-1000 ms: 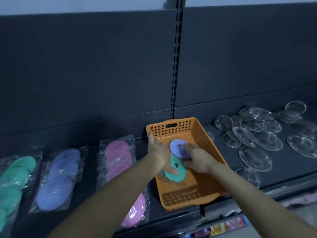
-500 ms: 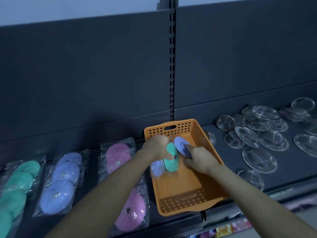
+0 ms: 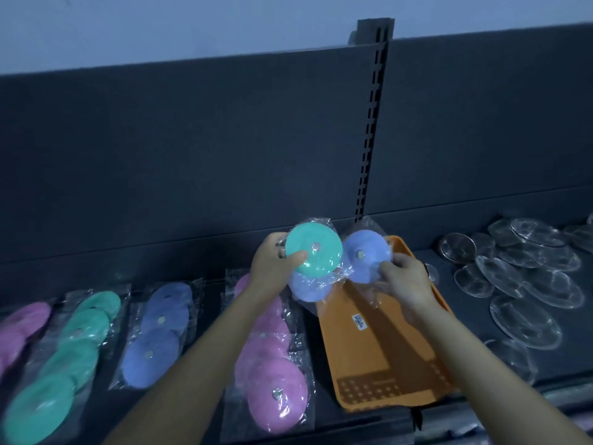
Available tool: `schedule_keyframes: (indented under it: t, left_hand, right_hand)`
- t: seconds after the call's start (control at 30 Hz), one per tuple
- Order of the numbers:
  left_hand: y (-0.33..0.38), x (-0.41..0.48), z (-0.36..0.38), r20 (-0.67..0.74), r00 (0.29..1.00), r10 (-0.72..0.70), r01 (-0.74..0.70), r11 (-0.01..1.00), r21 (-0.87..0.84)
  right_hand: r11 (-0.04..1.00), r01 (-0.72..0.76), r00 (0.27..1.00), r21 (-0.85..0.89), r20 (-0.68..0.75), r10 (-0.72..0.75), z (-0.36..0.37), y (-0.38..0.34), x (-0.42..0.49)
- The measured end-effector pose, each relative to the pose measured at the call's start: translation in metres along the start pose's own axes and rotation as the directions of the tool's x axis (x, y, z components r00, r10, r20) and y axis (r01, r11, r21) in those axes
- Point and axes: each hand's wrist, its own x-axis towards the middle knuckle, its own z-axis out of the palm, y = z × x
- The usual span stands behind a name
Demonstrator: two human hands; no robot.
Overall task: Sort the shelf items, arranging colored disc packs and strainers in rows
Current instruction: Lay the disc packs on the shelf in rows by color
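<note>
My left hand (image 3: 272, 268) grips a clear pack with a green disc (image 3: 313, 248) and a blue disc below it, lifted above the shelf. My right hand (image 3: 404, 284) holds a second pack with a blue disc (image 3: 365, 252), raised over the orange basket (image 3: 385, 364). The two packs touch in the middle. On the shelf lie rows of disc packs: purple (image 3: 19, 326) at far left, green (image 3: 64, 358), blue (image 3: 157, 332) and pink (image 3: 272, 374). Clear round strainers (image 3: 526, 284) are scattered on the right.
The dark back panel rises behind the shelf, with a slotted upright post (image 3: 372, 123) in the middle. The shelf's front edge (image 3: 353, 425) runs along the bottom. The basket lies between the pink packs and the clear strainers.
Both hands lifted the packs up out of the basket and pulled them apart, the green one to the left, the blue one to the right. The view shifted left, showing a purple row.
</note>
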Motion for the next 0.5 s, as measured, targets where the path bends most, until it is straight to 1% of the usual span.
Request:
schedule_keyframes:
  t: [0.07, 0.17, 0.3, 0.4, 0.5]
  left_hand:
    - [-0.005, -0.005, -0.018, -0.016, 1.000, -0.015, 0.014, 0.997, -0.080]
    - [-0.017, -0.013, -0.046, -0.025, 0.999, -0.040, 0.034, 0.983, -0.179]
    - [-0.034, -0.027, -0.078, -0.046, 0.988, -0.144, 0.122, 0.937, -0.328]
    - [-0.048, -0.037, -0.100, -0.039, 0.978, -0.205, 0.168, 0.883, -0.439]
    - [-0.060, -0.046, -0.122, -0.022, 0.978, -0.209, 0.160, 0.806, -0.569]
  right_hand:
    - [0.997, 0.000, 0.999, 0.081, 0.042, -0.003, 0.008, -0.009, -0.010]
    - [0.989, -0.004, 0.995, 0.147, 0.104, -0.011, 0.026, -0.017, -0.027]
    - [0.982, -0.007, 0.992, 0.190, 0.124, -0.017, 0.057, -0.023, -0.050]
    - [0.974, -0.022, 0.990, 0.224, 0.139, -0.010, 0.083, -0.026, -0.068]
    - [0.967, -0.055, 0.978, 0.248, 0.207, 0.002, 0.107, -0.025, -0.084]
